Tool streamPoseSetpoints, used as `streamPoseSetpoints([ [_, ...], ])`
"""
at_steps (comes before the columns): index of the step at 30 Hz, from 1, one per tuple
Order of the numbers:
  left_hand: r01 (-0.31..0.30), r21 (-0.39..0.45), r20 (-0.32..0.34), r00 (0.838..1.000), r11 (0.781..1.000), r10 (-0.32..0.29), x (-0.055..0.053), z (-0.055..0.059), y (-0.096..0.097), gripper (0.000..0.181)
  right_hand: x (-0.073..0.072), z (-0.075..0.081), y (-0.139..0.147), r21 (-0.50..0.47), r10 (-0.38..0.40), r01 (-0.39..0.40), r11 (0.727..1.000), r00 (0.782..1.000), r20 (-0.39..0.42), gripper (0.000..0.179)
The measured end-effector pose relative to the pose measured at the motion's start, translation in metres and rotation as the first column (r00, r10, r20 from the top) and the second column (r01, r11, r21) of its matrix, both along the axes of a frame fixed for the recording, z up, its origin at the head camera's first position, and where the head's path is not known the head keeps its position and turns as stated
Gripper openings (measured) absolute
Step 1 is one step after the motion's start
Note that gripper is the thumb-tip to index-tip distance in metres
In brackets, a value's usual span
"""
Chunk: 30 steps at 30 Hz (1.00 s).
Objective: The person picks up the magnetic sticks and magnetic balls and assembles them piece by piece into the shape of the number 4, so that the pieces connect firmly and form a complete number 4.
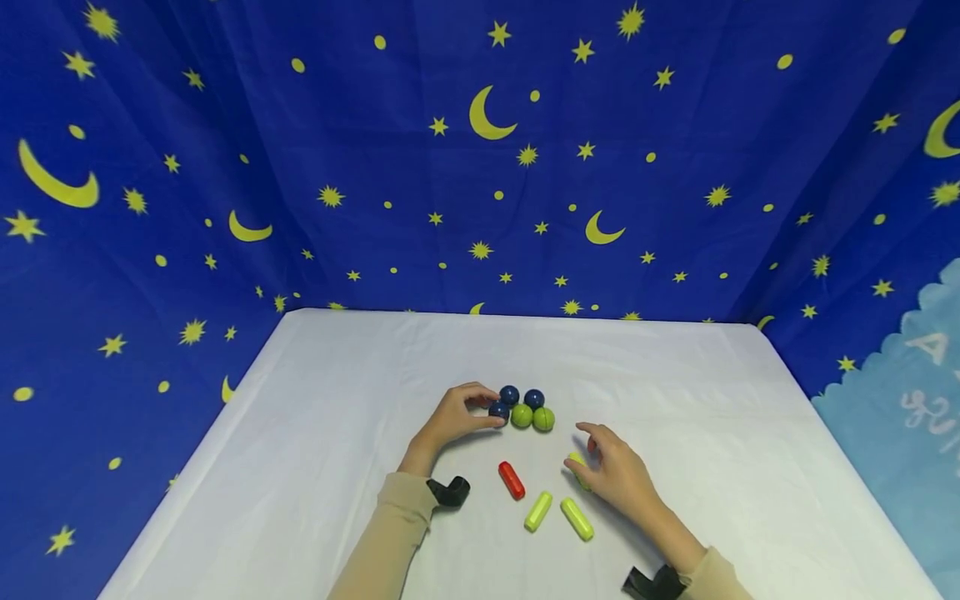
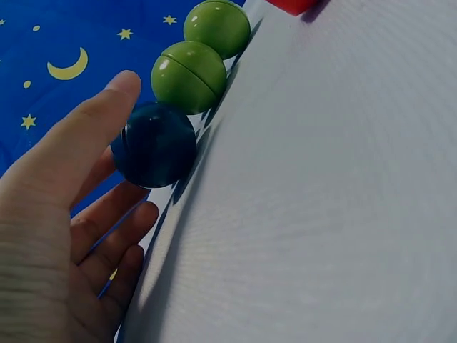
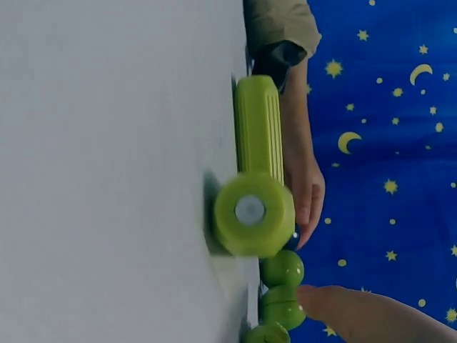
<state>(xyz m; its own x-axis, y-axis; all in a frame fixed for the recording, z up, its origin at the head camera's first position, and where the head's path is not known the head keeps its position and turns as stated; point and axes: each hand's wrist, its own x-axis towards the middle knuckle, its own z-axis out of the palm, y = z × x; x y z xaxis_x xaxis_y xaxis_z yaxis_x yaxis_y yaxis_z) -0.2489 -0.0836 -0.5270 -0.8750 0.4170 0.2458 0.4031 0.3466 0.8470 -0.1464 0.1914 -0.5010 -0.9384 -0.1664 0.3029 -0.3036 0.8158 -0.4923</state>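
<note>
My left hand (image 1: 457, 414) has its thumb and fingers around a dark blue ball (image 2: 153, 146), which rests on the table at the left of a small cluster. Touching it is a green ball (image 2: 188, 77), with a second green ball (image 1: 543, 419) alongside; two more dark blue balls (image 1: 534, 399) sit behind. My right hand (image 1: 618, 475) hovers at the right, thumb and index finger spread apart. Its thumb partly covers a yellow-green stick (image 1: 582, 479) below, and I see no grip on it. In the right wrist view the thumb (image 3: 371, 314) shows alone.
A red stick (image 1: 512, 481) and two yellow-green sticks (image 1: 577, 519) lie on the white-covered table (image 1: 300, 500) between my forearms. One stick's end has a silvery disc (image 3: 250, 210). A blue curtain (image 1: 420, 167) with moons and stars stands behind and at both sides.
</note>
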Motion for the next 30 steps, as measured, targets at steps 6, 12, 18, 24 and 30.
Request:
streamPoseSetpoints([
  [6, 0.019, 0.04, 0.002, 1.0, 0.999, -0.019, -0.001, -0.001, 0.001, 0.039, 0.001, -0.002, 0.001, 0.045, -0.009, 0.004, 0.999, 0.996, 0.094, 0.057],
  [12, 0.028, 0.005, -0.005, 1.0, 1.0, -0.028, -0.003, -0.002, 0.001, 0.038, 0.001, -0.006, 0.002, 0.044, -0.007, 0.002, 0.999, 0.992, 0.123, 0.046],
  [18, 0.024, -0.044, 0.026, 0.999, 0.999, -0.023, 0.0, -0.001, -0.001, 0.04, -0.001, -0.009, 0.001, 0.001, -0.021, 0.021, 1.0, 0.991, 0.136, 0.026],
  [24, 0.028, -0.045, 0.045, 0.999, 0.999, -0.026, 0.0, -0.001, -0.002, 0.039, -0.002, -0.011, 0.003, -0.05, -0.029, 0.033, 0.998, 0.996, 0.087, 0.021],
  [30, 0.03, 0.005, 0.072, 0.997, 1.0, -0.03, -0.001, -0.002, -0.003, 0.037, -0.004, -0.014, 0.005, -0.121, -0.024, 0.027, 0.992, 0.999, 0.031, 0.022],
])
